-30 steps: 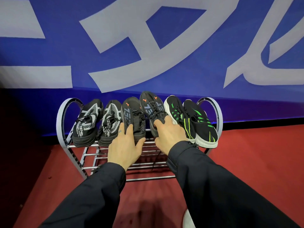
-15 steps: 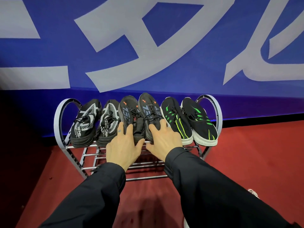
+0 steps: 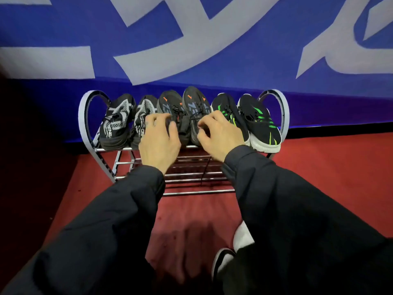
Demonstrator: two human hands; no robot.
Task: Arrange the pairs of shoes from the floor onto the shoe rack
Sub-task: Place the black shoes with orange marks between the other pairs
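Both hands have gone from lying flat on the middle pair to lifted, curled poses since the earlier frame.

Head view: left hand [image 3: 158, 141] hovers over the heel of the left orange-marked shoe [image 3: 173, 111], fingers loosely bent, holding nothing. Right hand [image 3: 217, 135] sits over the right orange-marked shoe [image 3: 195, 107], fingertips drawn together near the laces; whether it pinches a lace cannot be told. Each shoe lies directly ahead of its hand, long axis pointing toward the wall, toe up. All three pairs sit on the top tier of the shoe rack [image 3: 85, 116].

Shiny metal rack [image 3: 197, 192], knit shoes [image 3: 116, 122]
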